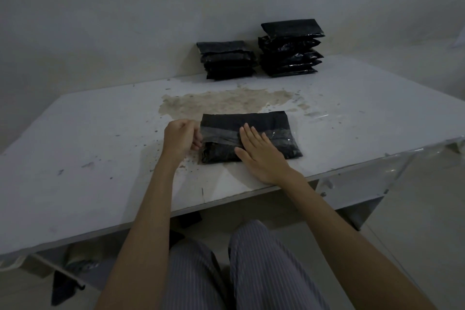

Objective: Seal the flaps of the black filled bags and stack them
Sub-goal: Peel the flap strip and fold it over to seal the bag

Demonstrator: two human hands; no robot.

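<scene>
Here the right hand (261, 152) lay flat, fingers straight, pressing on the black bag (261, 123) near the front of the table (88, 133), while the left hand (182, 137) had its fingers curled at the bag's left end, seemingly pinching the clear strip (219, 133) across the flap. The bag looked soft, plump and slick, probably light; a flat palm on top and a grip at the short ends should suit it. Two stacks (226, 60) of similar bags stood well apart by the wall (125, 7).
</scene>
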